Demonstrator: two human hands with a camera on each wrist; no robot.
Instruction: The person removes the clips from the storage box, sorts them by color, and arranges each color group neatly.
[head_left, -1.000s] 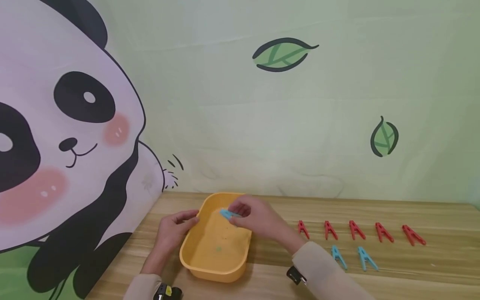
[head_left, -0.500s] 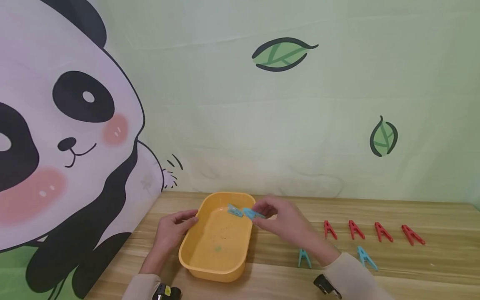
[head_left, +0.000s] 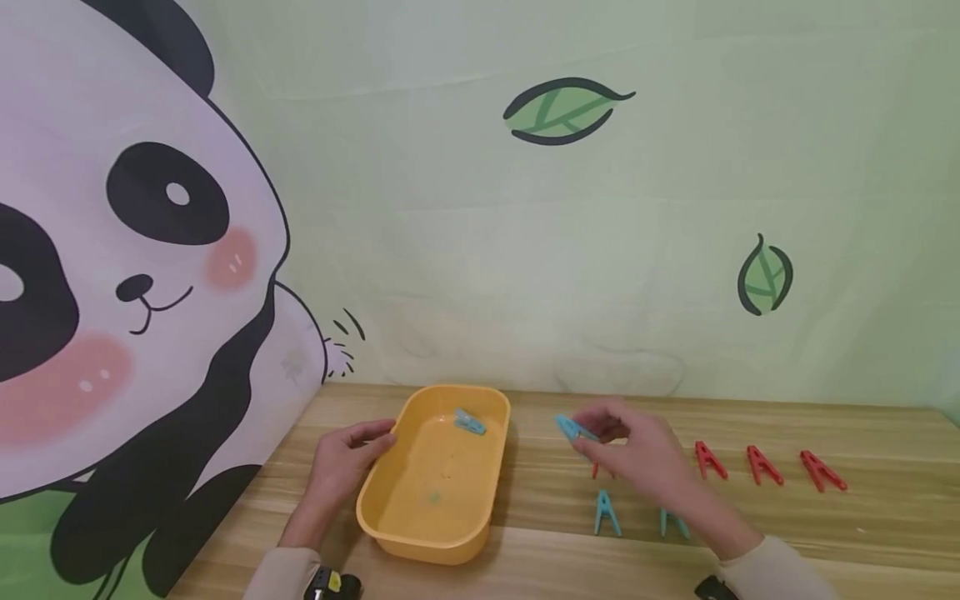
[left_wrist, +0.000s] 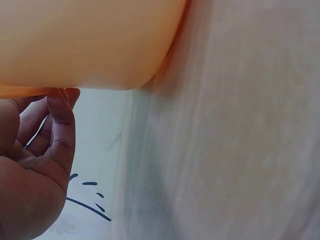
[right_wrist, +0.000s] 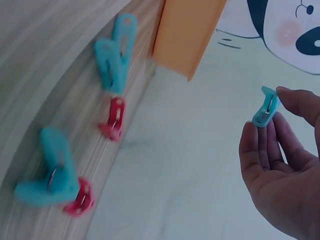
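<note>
My left hand [head_left: 348, 467] pinches the left rim of a yellow plastic basin [head_left: 427, 546]; the left wrist view shows the fingertips at the rim of the basin [left_wrist: 90, 45]. Inside the basin, near its far end, lies one blue clothespin [head_left: 469, 422]. To the right of the basin, above the table, my right hand [head_left: 637, 450] holds another blue clothespin [head_left: 573, 427] between thumb and fingers. The held clothespin [right_wrist: 266, 107] shows plainly in the right wrist view. Beneath the hand, a red clothespin [head_left: 597, 471] is mostly covered.
Three red clothespins, one of them the middle red clothespin [head_left: 765, 465], lie in a row on the wooden table [head_left: 540, 558]. Nearer the front are a blue clothespin [head_left: 606, 512] and a partly covered blue clothespin [head_left: 673, 522]. A panda-printed backdrop [head_left: 420, 250] rises behind.
My right hand has moved right, from over the basin to above the clothespin rows, still holding a blue clothespin. The clothespin in the basin has come into sight. My left hand stays put.
</note>
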